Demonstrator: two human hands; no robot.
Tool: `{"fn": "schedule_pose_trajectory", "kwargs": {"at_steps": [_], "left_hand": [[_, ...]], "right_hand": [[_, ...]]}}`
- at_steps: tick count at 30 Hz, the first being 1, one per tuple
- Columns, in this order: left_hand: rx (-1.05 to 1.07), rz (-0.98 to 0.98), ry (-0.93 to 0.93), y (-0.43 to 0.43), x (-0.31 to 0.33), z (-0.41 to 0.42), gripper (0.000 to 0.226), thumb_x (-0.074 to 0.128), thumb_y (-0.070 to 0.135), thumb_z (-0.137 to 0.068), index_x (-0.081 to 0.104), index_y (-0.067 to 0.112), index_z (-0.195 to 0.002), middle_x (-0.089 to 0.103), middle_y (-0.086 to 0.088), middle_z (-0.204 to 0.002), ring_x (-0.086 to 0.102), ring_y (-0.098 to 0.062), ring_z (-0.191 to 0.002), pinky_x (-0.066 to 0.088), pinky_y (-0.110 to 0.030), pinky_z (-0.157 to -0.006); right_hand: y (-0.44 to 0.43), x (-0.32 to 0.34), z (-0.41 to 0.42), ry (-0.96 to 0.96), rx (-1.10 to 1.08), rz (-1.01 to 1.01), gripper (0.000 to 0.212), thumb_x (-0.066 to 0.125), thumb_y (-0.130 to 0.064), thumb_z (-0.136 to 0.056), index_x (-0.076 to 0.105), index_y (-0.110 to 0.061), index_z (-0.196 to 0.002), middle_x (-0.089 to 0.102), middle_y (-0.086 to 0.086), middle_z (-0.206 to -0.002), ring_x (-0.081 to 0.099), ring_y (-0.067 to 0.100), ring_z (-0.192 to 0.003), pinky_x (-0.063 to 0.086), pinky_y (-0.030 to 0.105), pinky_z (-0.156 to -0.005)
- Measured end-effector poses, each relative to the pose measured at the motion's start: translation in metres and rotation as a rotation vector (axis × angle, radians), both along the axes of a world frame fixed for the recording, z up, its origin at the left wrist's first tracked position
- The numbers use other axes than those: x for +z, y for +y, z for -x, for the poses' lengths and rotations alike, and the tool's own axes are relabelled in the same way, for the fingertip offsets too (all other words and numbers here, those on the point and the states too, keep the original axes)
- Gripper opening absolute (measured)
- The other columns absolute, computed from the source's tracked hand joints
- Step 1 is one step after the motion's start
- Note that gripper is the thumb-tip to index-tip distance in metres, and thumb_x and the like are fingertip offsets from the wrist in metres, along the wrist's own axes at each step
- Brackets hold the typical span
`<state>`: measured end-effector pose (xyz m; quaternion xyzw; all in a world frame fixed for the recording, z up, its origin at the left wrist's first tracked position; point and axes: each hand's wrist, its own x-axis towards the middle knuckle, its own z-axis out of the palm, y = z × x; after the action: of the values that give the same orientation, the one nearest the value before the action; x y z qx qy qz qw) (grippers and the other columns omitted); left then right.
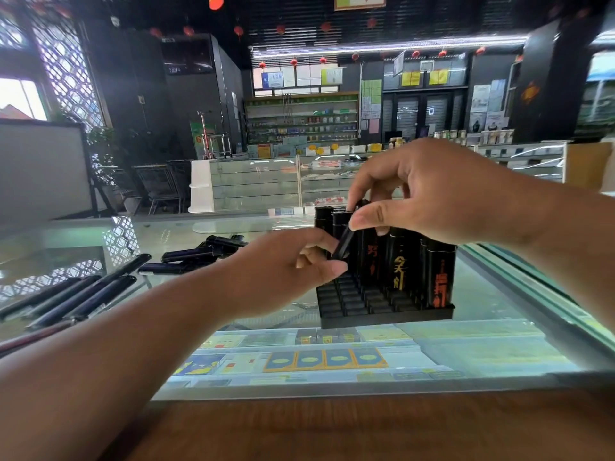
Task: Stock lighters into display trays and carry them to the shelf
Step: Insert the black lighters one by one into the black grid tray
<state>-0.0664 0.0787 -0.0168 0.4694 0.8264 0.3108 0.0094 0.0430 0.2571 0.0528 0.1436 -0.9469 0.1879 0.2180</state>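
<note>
on the shop's glass counter (499,327) — left fingers (321,239) and right fingers (371,221) pinch one lighter (342,243).

The display tray (382,314) sits on the glass counter (499,294), with upright lighters (441,277) in its right and rear slots. Loose lighters (100,294) lie on the counter well to its left. Above the tray's left side, the left hand (286,261) and right hand (432,194) meet on a tilted lighter (344,242), apparently each pinching one end.
</note>
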Motion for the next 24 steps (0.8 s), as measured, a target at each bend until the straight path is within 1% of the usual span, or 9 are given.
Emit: {"fn": "schedule_pose_trajectory", "kwargs": {"at_steps": [3,5,8,12,16,18,20,22,24], "left_hand": [[0.023,0.053,0.05,0.0,0.002,-0.001,0.009,0.061,0.05,-0.088,0.06,0.046,-0.096,0.067,0.017,-0.091,0.063,0.002,-0.085,0.053,-0.024,-0.082],[0.053,0.07,0.065,-0.001,0.004,-0.001,0.009,0.066,0.048,-0.085,0.06,0.047,-0.092,0.067,0.017,-0.088,0.063,0.004,-0.081,0.051,-0.015,-0.074],[0.09,0.097,0.068,-0.002,0.004,0.0,0.018,0.071,0.048,-0.081,0.065,0.043,-0.098,0.065,0.018,-0.089,0.061,0.008,-0.081,0.045,-0.005,-0.066],[0.108,0.117,0.105,-0.002,0.004,0.002,0.022,0.073,0.05,-0.079,0.067,0.042,-0.099,0.063,0.019,-0.091,0.058,0.011,-0.083,0.042,-0.002,-0.068],[0.128,0.15,0.117,-0.003,0.004,0.002,0.026,0.07,0.054,-0.079,0.068,0.04,-0.101,0.062,0.022,-0.091,0.057,0.013,-0.083,0.038,-0.002,-0.066],[0.129,0.163,0.13,-0.002,0.004,0.001,0.026,0.069,0.055,-0.079,0.068,0.04,-0.101,0.061,0.023,-0.091,0.056,0.013,-0.084,0.037,-0.002,-0.067],[0.126,0.174,0.138,-0.003,0.005,0.001,0.026,0.068,0.055,-0.08,0.067,0.041,-0.102,0.06,0.023,-0.092,0.055,0.013,-0.085,0.036,-0.002,-0.067],[0.121,0.184,0.138,-0.003,0.005,0.001,0.027,0.067,0.055,-0.081,0.066,0.041,-0.104,0.059,0.023,-0.093,0.054,0.014,-0.086,0.036,-0.002,-0.068],[0.119,0.19,0.139,-0.003,0.006,0.001,0.029,0.067,0.055,-0.081,0.066,0.04,-0.106,0.059,0.023,-0.094,0.054,0.014,-0.086,0.035,-0.001,-0.067]], "right_hand": [[0.002,-0.003,0.004,0.059,-0.06,-0.025,0.023,0.07,-0.051,-0.072,0.07,-0.029,-0.081,0.065,-0.005,-0.063,0.055,0.008,-0.053,0.038,0.016,-0.048],[0.003,-0.005,0.008,0.08,-0.09,-0.048,0.025,0.071,-0.053,-0.071,0.07,-0.028,-0.077,0.063,-0.006,-0.065,0.054,0.006,-0.056,0.038,0.015,-0.049],[0.002,-0.004,0.012,0.081,-0.135,-0.095,0.023,0.073,-0.051,-0.072,0.07,-0.028,-0.076,0.066,-0.01,-0.07,0.056,0.003,-0.063,0.039,0.015,-0.053],[-0.004,-0.001,0.015,0.101,-0.172,-0.151,0.02,0.077,-0.047,-0.073,0.072,-0.029,-0.078,0.065,-0.013,-0.066,0.057,-0.002,-0.062,0.039,0.009,-0.054],[-0.014,0.0,0.016,0.107,-0.18,-0.232,0.018,0.077,-0.044,-0.076,0.073,-0.028,-0.082,0.06,-0.017,-0.065,0.05,-0.016,-0.061,0.034,0.004,-0.052],[-0.015,-0.001,0.018,0.105,-0.199,-0.252,0.019,0.077,-0.046,-0.076,0.073,-0.028,-0.083,0.062,-0.016,-0.066,0.052,-0.011,-0.057,0.032,0.009,-0.05],[-0.016,-0.003,0.02,0.103,-0.213,-0.26,0.021,0.077,-0.047,-0.075,0.073,-0.028,-0.083,0.067,-0.014,-0.071,0.054,-0.003,-0.058,0.039,0.018,-0.057],[-0.018,-0.006,0.022,0.096,-0.222,-0.261,0.021,0.076,-0.048,-0.075,0.073,-0.028,-0.084,0.068,-0.013,-0.077,0.057,0.0,-0.066,0.047,0.026,-0.066],[-0.019,-0.007,0.022,0.095,-0.223,-0.27,0.02,0.075,-0.047,-0.076,0.073,-0.029,-0.085,0.069,-0.013,-0.082,0.06,0.004,-0.073,0.049,0.03,-0.073]]}}
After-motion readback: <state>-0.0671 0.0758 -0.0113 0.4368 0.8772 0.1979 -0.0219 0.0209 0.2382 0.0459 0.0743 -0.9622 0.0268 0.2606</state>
